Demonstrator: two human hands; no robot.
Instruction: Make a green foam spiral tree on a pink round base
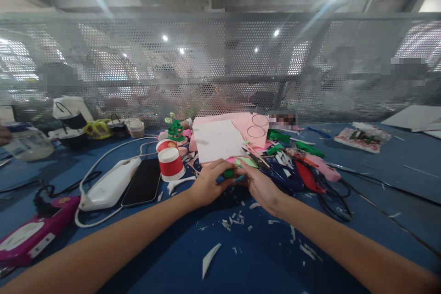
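My left hand and my right hand meet at the middle of the blue table, fingertips together. Between them is a small dark green piece, perhaps paper, mostly hidden by the fingers. My left fingers curl round it, and the right thumb and fingers pinch at its right side. Just beyond the hands lie a white sheet and pink paper with two drawn circles. A pair of scissors lies past my right hand. White paper scraps are scattered below the hands.
On the left stand red-and-white paper cups, a black phone, a white power bank with its cable and a magenta power strip. At right lie a pink glue gun, cords and green scraps. A perforated screen closes the back.
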